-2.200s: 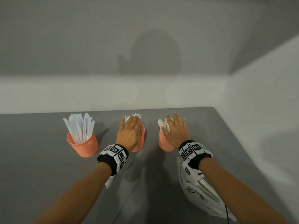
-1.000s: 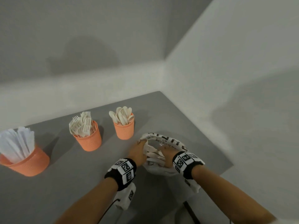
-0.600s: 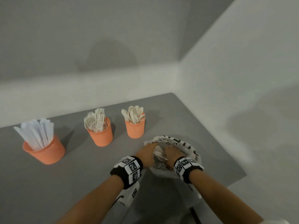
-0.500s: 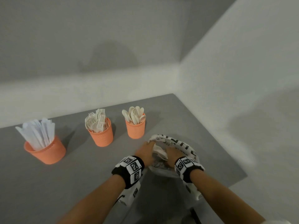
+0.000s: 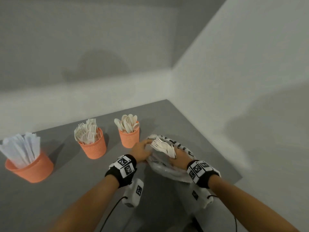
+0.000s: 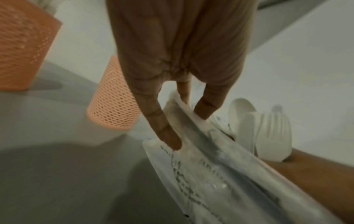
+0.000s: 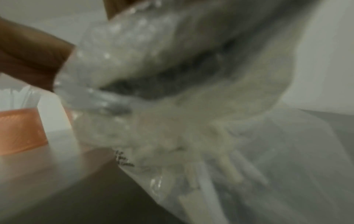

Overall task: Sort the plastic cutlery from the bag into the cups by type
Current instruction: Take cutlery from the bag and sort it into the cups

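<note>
A clear plastic bag (image 5: 167,169) with black print lies on the grey table (image 5: 66,198), right of the cups. My left hand (image 5: 142,149) pinches the bag's rim (image 6: 191,125) between thumb and fingers and holds it open. At the bag's mouth, my right hand (image 5: 177,158) grips a bunch of white cutlery (image 5: 164,147), forks and spoons mixed, their heads pointing up and left. The same bunch of cutlery (image 6: 266,136) shows in the left wrist view. The right wrist view is blurred, showing only bag plastic (image 7: 172,106) and handles inside.
Three orange mesh cups stand in a row: a knives cup (image 5: 30,166) at the left, a forks cup (image 5: 93,146) in the middle, a spoons cup (image 5: 129,135) nearest the bag. White walls close the table's back and right.
Both hands left the cups and came to the bag. The left one took hold of the rim. The right one reached in and now holds a bunch of cutlery at the mouth.
</note>
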Available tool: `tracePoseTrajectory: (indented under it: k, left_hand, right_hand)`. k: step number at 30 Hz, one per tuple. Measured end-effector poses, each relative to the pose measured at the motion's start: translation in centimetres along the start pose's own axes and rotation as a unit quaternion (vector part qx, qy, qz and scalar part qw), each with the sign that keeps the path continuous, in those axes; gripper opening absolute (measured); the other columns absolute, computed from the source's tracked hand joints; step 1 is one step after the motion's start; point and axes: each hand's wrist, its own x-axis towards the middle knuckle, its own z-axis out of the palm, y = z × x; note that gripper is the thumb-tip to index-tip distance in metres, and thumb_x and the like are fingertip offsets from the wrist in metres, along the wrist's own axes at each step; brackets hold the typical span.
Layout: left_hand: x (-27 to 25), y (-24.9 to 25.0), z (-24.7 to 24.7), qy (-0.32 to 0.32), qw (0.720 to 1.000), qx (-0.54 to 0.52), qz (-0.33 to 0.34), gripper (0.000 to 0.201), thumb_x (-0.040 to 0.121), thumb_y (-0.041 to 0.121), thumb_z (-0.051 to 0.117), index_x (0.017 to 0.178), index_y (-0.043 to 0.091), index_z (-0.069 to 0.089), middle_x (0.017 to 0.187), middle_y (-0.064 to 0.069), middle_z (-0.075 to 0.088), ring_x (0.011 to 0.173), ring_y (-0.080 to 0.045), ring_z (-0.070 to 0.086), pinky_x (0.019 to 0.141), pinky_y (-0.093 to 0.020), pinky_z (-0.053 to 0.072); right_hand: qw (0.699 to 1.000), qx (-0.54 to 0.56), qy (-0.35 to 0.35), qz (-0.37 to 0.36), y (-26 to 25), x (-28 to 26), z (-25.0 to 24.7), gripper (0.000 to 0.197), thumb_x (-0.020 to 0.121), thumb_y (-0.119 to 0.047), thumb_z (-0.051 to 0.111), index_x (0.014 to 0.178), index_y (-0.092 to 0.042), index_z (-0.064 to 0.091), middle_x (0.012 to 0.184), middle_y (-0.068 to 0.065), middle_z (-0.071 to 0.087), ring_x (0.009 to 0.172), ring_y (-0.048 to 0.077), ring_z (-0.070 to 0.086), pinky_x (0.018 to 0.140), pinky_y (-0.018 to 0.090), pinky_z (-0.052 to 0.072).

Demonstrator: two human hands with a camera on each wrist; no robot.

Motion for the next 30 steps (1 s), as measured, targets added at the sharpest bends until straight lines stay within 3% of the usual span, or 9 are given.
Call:
tracePoseTrajectory:
  k: [3, 6, 9, 14, 18, 20, 23, 28, 30]
  left_hand:
    - [0.7, 0.3, 0.0, 0.058, 0.996, -0.074, -0.004, 0.041, 0.081, -0.007, 0.051, 0.118, 0.009, 0.058, 0.09, -0.01, 0.053, 0.078, -0.026, 0.056, 0.081, -0.046, 0.056]
    - [1.2, 0.7, 0.7, 0.097, 0.995, -0.02, 0.02, 0.045, 0.079, -0.008, 0.052, 0.121, 0.006, 0.058, 0.111, -0.019, 0.061, 0.096, -0.033, 0.06, 0.09, -0.037, 0.05]
    - [1.7, 0.9, 1.5, 0.102, 0.994, 0.029, 0.034, 0.049, 0.08, -0.004, 0.055, 0.128, 0.007, 0.053, 0.12, -0.022, 0.06, 0.108, -0.036, 0.058, 0.092, -0.034, 0.046]
    - [1.8, 1.0, 1.9, 0.076, 0.993, 0.062, 0.072, 0.045, 0.088, 0.013, 0.055, 0.133, 0.009, 0.049, 0.131, -0.016, 0.052, 0.12, -0.029, 0.05, 0.102, -0.031, 0.036]
    - [0.4, 1.1, 0.0, 0.125, 0.981, -0.144, 0.046, 0.023, 0.097, 0.018, 0.042, 0.087, 0.014, 0.062, 0.094, -0.009, 0.061, 0.088, -0.019, 0.055, 0.085, -0.03, 0.04]
    - [-0.9, 0.5, -1.3, 0.101, 0.933, -0.341, -0.054, 0.029, 0.098, 0.024, 0.037, 0.078, 0.015, 0.056, 0.084, -0.008, 0.057, 0.077, -0.018, 0.052, 0.077, -0.035, 0.043]
    - [-3.4, -1.0, -3.1, 0.038, 0.845, -0.507, -0.165, 0.045, 0.099, 0.041, 0.028, 0.093, 0.005, 0.054, 0.087, -0.012, 0.056, 0.078, -0.022, 0.054, 0.072, -0.033, 0.044]
    - [-6.3, -3.1, -6.3, 0.067, 0.764, -0.612, -0.193, 0.062, 0.099, 0.045, 0.026, 0.119, -0.009, 0.05, 0.109, -0.025, 0.055, 0.087, -0.031, 0.058, 0.082, -0.039, 0.048]
    - [-7.4, -3.5, -8.0, 0.079, 0.733, -0.651, -0.179, 0.058, 0.101, 0.039, 0.025, 0.111, -0.01, 0.054, 0.103, -0.024, 0.06, 0.09, -0.031, 0.058, 0.084, -0.041, 0.05]
  right_hand:
    - [0.995, 0.096, 0.028, -0.016, -0.1, 0.3, -0.9, 0.046, 0.096, -0.026, 0.046, 0.14, -0.015, 0.039, 0.136, -0.01, 0.044, 0.128, 0.004, 0.039, 0.111, 0.021, 0.028]
    - [0.967, 0.238, 0.085, 0.028, -1.2, 0.6, -2.2, 0.02, 0.095, -0.022, 0.05, 0.113, -0.015, 0.058, 0.095, 0.002, 0.065, 0.084, 0.007, 0.059, 0.081, 0.023, 0.047]
    - [0.932, 0.332, 0.147, 0.024, -2.4, 1.1, -4.2, 0.016, 0.094, -0.018, 0.052, 0.079, -0.017, 0.055, 0.059, -0.002, 0.052, 0.047, -0.003, 0.051, 0.059, 0.02, 0.044]
    - [0.867, 0.459, 0.19, 0.028, -4.9, 1.9, -7.7, 0.017, 0.095, -0.015, 0.051, 0.078, -0.016, 0.054, 0.057, 0.003, 0.045, 0.042, 0.005, 0.048, 0.049, 0.021, 0.047]
    - [0.829, 0.519, 0.204, 0.03, -7.0, 3.2, -7.7, 0.021, 0.094, -0.018, 0.052, 0.074, -0.014, 0.051, 0.05, 0.001, 0.045, 0.041, 0.012, 0.045, 0.048, 0.026, 0.045]
    - [0.805, 0.556, 0.203, 0.048, -8.6, 4.3, -6.9, 0.022, 0.093, -0.017, 0.053, 0.072, -0.015, 0.051, 0.043, -0.002, 0.045, 0.035, 0.009, 0.043, 0.043, 0.022, 0.042]
    - [0.805, 0.556, 0.196, 0.058, -11.3, 6.1, -4.7, 0.028, 0.091, -0.018, 0.057, 0.064, -0.017, 0.052, 0.038, -0.005, 0.046, 0.035, 0.009, 0.043, 0.047, 0.024, 0.04]
    - [0.805, 0.573, 0.146, 0.042, -17.7, 7.8, -0.8, 0.024, 0.089, -0.019, 0.06, 0.066, -0.015, 0.054, 0.04, -0.006, 0.049, 0.034, 0.007, 0.045, 0.043, 0.021, 0.042]
    - [0.806, 0.577, 0.128, 0.03, -20.1, 8.1, 0.7, 0.022, 0.087, -0.014, 0.062, 0.066, -0.013, 0.055, 0.04, -0.006, 0.05, 0.034, 0.007, 0.047, 0.042, 0.021, 0.043]
